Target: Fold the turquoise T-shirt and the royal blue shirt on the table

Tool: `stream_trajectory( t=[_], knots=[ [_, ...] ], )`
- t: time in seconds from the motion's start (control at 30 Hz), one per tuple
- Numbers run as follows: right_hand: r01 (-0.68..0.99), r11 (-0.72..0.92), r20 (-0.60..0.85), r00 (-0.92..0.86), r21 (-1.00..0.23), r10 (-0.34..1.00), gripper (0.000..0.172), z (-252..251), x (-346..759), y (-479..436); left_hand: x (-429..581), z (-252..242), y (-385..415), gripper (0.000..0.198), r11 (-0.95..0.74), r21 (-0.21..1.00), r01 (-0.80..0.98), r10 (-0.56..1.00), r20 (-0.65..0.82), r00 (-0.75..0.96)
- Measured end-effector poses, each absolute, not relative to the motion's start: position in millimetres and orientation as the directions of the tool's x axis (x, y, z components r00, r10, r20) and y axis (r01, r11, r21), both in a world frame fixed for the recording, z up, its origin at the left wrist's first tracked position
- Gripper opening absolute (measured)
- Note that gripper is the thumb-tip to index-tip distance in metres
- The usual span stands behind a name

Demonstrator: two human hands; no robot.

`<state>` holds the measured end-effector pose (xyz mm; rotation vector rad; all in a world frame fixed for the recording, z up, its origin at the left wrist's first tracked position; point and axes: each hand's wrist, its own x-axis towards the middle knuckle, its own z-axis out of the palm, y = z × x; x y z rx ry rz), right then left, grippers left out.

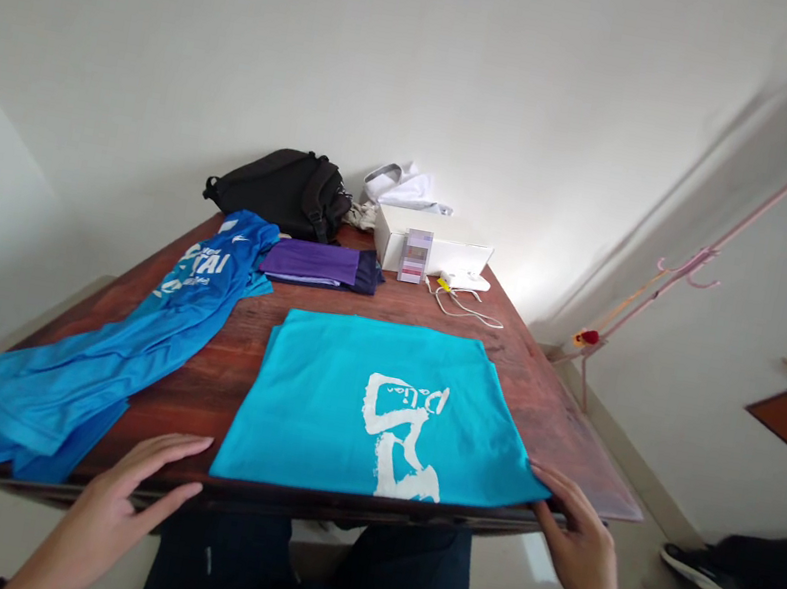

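A turquoise T-shirt lies folded into a flat, wide shape at the table's front edge, with a white print that faces away from me. My right hand pinches its near right corner between thumb and fingers. Just left of the shirt's near left corner is my left hand, thumb and fingers apart, holding nothing and not touching the cloth. Further left, a blue shirt with white lettering stretches loosely along the table's left side, its near end close to the front edge.
On the dark red wooden table, folded purple cloth lies beyond the turquoise shirt. A black backpack, a white box, a small box and a white corded device stand behind. A pink coat rack leans at right.
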<state>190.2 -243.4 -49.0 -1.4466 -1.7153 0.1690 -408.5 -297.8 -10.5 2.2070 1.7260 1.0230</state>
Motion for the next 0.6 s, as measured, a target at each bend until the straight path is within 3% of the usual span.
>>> stream_trajectory(
  t=[0.6],
  knots=[
    [0.676, 0.351, 0.530, 0.069, -0.648, 0.845, 0.034, -52, 197, -228, -390, -4, -295, 0.025, -0.363, 0.377, 0.852, 0.863, 0.482, 0.155]
  ],
)
